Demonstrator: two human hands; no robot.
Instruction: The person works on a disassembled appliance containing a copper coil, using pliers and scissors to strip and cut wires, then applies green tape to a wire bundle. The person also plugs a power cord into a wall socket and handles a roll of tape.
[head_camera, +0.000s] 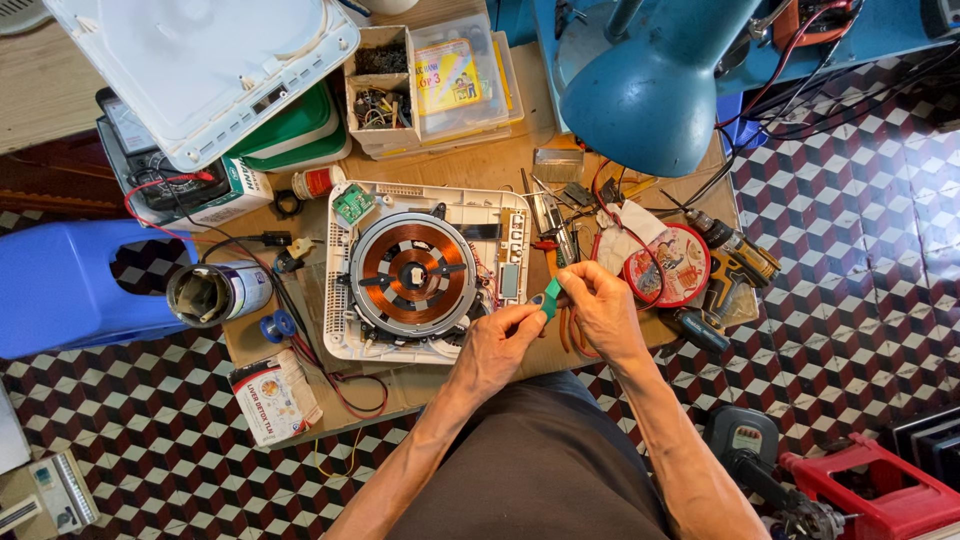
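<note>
Two hands, left hand (497, 345) and right hand (598, 305), pinch one green part (551, 296) (perhaps a circuit board).

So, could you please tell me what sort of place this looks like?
Probably a small electronics repair bench. An opened induction cooker with its copper coil bared lies on the wooden worktop, a cordless drill sits to the right, and both hands hold a small green part.
</note>
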